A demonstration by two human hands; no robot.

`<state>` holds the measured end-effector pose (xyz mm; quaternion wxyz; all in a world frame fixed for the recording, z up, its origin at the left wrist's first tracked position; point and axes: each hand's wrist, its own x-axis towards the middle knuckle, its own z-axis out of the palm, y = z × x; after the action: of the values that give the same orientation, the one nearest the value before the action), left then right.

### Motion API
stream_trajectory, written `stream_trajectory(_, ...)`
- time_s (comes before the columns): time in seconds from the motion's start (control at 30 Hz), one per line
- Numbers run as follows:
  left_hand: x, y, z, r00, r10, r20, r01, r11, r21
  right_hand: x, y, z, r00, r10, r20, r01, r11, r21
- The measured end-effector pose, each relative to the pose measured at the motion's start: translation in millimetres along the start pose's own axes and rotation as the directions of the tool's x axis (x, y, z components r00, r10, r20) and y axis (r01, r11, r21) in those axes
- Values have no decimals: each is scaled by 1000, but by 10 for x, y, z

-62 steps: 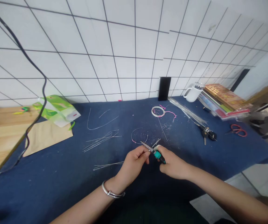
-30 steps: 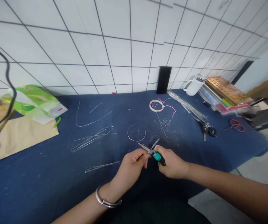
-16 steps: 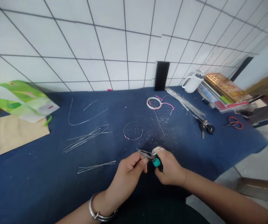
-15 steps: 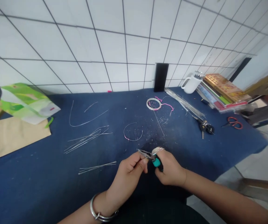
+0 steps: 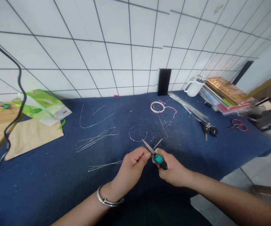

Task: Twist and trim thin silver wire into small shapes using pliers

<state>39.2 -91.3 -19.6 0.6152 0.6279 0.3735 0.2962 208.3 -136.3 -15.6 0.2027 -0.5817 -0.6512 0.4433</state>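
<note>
My right hand [image 5: 173, 168] is closed around the teal and black handles of the pliers [image 5: 158, 158], whose narrow metal jaws point up and left. A short bundle of thin wires [image 5: 158, 143] sticks out above that hand. Beside the jaws, my left hand [image 5: 135, 163] is pinched, and what its fingertips hold is too small to make out. Just beyond the jaws lies a curved wire with pink bits [image 5: 132, 139]. Farther back rests a white ring with pink thread [image 5: 157, 107].
Loose wires [image 5: 95, 140] lie on the blue cloth [image 5: 55, 175] at left, beside a tan sheet [image 5: 34, 136]. Toward the right are a long wire bundle [image 5: 187, 105], keys [image 5: 206, 129], red-handled scissors [image 5: 238, 125], a white mug [image 5: 194, 87] and stacked books [image 5: 228, 92].
The plier jaws have swung to point more upward, away from my left fingertips. The wire bundle above my right hand now sticks up more. The whole view has shifted slightly.
</note>
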Motion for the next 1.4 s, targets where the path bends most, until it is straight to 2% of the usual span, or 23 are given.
stream_trajectory(0.1,10,-35,59,991,-120,-53,112,984,-135,90,11,-117,979,-145,-145,74,909,-409)
stream_trajectory(0.13,13,-40,71,987,-147,-66,134,977,-165,106,8,-143,972,-175,-159,81,877,-474)
stream_trajectory(0.2,21,-38,75,987,-143,-74,128,975,-180,112,-7,-159,973,-163,-162,71,883,-463)
stream_trajectory(0.27,29,-29,54,995,-76,-60,66,987,-145,89,-24,-133,991,-73,-109,39,957,-288)
stream_trajectory(0.33,37,-17,26,999,-8,-36,4,995,-96,60,-35,-90,1000,24,1,-24,1000,-15)
stream_trajectory(0.43,51,0,4,999,38,-24,-39,998,-39,47,-40,-60,974,69,217,-148,917,371)
stream_trajectory(0.47,57,7,2,999,38,-26,-39,999,-29,54,-42,-67,963,63,263,-179,877,445)
stream_trajectory(0.53,70,20,1,999,23,-37,-24,1000,-19,79,-49,-99,954,68,292,-210,846,490)
stream_trajectory(0.77,106,30,-35,999,-38,-27,39,999,28,120,-83,-224,964,103,244,-169,948,270)
stream_trajectory(0.87,100,30,-42,999,-27,-24,29,995,99,88,-109,-243,981,103,167,-122,987,108)
stream_trajectory(0.97,79,39,-47,999,34,-13,-30,965,261,63,-136,-260,991,95,95,-93,995,-31)
stream_trajectory(1.07,60,57,-62,992,125,11,-117,891,440,58,-148,-271,985,74,157,-74,997,-11)
stream_trajectory(1.13,57,72,-72,988,154,19,-143,855,499,54,-145,-260,984,69,166,-69,998,-5)
stream_trajectory(1.23,70,90,-82,988,154,1,-132,846,516,35,-133,-204,994,72,85,-68,996,-55)
stream_trajectory(1.4,87,107,-84,997,71,-27,-53,905,423,22,-111,-72,998,42,-44,-47,991,-122)
